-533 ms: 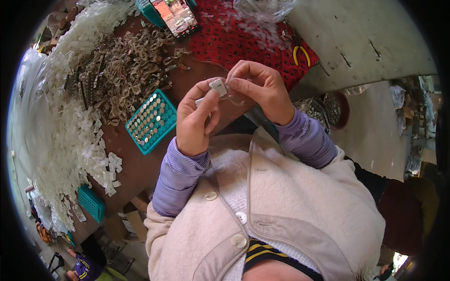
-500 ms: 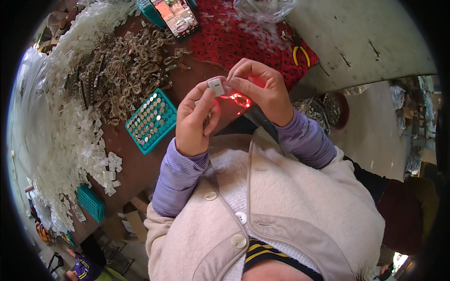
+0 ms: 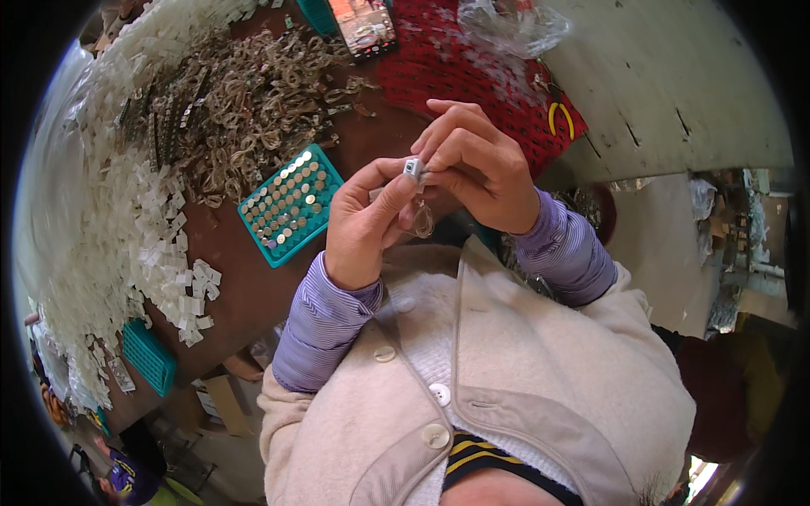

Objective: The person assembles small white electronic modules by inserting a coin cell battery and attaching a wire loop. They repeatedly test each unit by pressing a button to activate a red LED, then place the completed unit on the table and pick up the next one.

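Observation:
My left hand (image 3: pixel 361 221) pinches a small white battery box (image 3: pixel 413 168) between thumb and fingers, in front of my chest. The fingers of my right hand (image 3: pixel 488 173) are bent and closed at the box's right side. A thin coiled wire string (image 3: pixel 423 221) hangs below the box, unlit. Left of my hands, a teal tray (image 3: pixel 314 228) holds rows of round silver button cells (image 3: pixel 283 202). Part of the box is covered by my fingertips.
A tangled heap of wire strings (image 3: pixel 245 110) lies beyond the tray. White plastic pieces (image 3: pixel 110 228) pile up at the left, near another teal tray (image 3: pixel 150 358). Yellow-handled pliers (image 3: pixel 560 121) and a phone (image 3: pixel 363 27) lie at the back. A person (image 3: pixel 135 476) appears lower left.
The wire string glowed red half a second ago and is now dark. The box has been turned in my fingers, and my right fingers have closed in on it.

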{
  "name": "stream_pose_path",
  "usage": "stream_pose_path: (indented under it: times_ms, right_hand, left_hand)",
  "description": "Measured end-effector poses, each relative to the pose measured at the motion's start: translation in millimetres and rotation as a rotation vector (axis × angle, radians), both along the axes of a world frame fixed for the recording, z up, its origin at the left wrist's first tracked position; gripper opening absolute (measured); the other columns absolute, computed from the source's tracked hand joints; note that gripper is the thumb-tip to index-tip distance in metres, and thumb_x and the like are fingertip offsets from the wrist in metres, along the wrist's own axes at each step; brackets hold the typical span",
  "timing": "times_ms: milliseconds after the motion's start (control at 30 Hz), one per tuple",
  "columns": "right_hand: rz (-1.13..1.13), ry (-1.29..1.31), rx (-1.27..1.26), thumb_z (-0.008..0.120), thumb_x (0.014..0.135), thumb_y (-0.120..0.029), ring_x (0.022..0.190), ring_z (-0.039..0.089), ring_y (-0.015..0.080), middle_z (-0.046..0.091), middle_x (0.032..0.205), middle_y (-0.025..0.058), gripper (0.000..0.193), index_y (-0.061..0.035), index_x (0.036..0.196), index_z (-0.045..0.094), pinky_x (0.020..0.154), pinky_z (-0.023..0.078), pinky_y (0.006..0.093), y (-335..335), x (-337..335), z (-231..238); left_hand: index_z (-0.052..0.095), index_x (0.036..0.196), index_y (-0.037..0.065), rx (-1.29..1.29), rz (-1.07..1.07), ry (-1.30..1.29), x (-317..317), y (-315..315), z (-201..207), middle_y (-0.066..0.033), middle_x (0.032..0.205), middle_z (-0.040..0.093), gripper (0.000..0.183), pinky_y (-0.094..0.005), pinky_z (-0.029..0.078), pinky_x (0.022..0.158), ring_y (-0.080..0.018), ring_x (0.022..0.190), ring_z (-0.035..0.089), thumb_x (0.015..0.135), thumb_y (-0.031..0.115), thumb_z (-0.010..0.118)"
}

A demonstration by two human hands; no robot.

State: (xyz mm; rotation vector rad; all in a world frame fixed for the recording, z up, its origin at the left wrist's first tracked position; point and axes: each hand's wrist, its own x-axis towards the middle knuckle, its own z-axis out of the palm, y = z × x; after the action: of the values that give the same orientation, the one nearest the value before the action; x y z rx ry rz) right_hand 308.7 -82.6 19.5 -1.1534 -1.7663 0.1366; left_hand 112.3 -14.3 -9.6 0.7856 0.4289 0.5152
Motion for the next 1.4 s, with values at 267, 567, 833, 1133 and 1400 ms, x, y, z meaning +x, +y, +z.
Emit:
stream_pose_path:
  times_ms: [267, 567, 833, 1133, 1400]
  right_hand:
    - [-0.377, -0.311, -0.371, 0.081, 0.090, -0.027, 0.098, 0.069, 0.0311, 0.068, 0.099, 0.0100, 0.023, -0.0075, 0.098, 0.073, 0.094, 0.050, 0.0467, 97, 8, -53]
    - [-0.073, 0.399, -0.529, 0.080, 0.096, -0.008, 0.099, 0.067, 0.0058, 0.075, 0.103, 0.0012, 0.015, -0.0011, 0.108, 0.073, 0.087, 0.056, 0.0250, 31, 31, -30]
    - [-0.093, 0.367, -0.181, 0.092, 0.085, -0.019, 0.098, 0.071, 0.0193, 0.072, 0.112, 0.0103, 0.046, -0.0009, 0.120, 0.069, 0.087, 0.058, 0.0328, 14, -5, -24]
    - [0.118, 0.511, -0.129, 0.079, 0.089, 0.006, 0.087, 0.069, 0.0164, 0.068, 0.093, 0.0065, 0.017, -0.0020, 0.099, 0.067, 0.080, 0.055, 0.0296, 30, -36, -23]
    - [0.049, 0.104, -0.030, 0.082, 0.084, -0.001, 0.089, 0.071, 0.0271, 0.070, 0.092, 0.0078, 0.020, -0.0041, 0.100, 0.071, 0.085, 0.056, 0.0387, 20, -38, -15]
  left_hand:
    - [0.064, 0.125, 0.005, -0.214, 0.098, -0.126, -4, 5, 4, -0.0164, 0.125, 0.071, 0.044, -0.0269, 0.059, 0.066, -0.0163, 0.105, 0.068, 0.113, 0.044, 0.049]
    - [0.070, 0.111, 0.007, 1.293, 0.464, 0.507, 14, 9, 5, -0.0095, 0.107, 0.070, 0.023, -0.0342, 0.060, 0.070, -0.0257, 0.091, 0.074, 0.091, 0.000, 0.079]
    - [0.073, 0.113, 0.003, 1.105, 0.610, 0.528, 9, 13, 17, -0.0051, 0.091, 0.077, 0.014, -0.0261, 0.053, 0.067, -0.0094, 0.078, 0.068, 0.100, 0.006, 0.077]
    - [0.067, 0.122, 0.002, 0.613, 0.601, 0.370, -38, 11, 25, -0.0075, 0.103, 0.080, 0.020, -0.0160, 0.030, 0.049, 0.0022, 0.058, 0.045, 0.105, 0.010, 0.073]
    - [0.066, 0.121, 0.002, 0.749, 0.544, 0.324, -42, 2, 21, -0.0045, 0.096, 0.076, 0.024, -0.0185, 0.046, 0.061, -0.0034, 0.076, 0.063, 0.100, 0.003, 0.078]
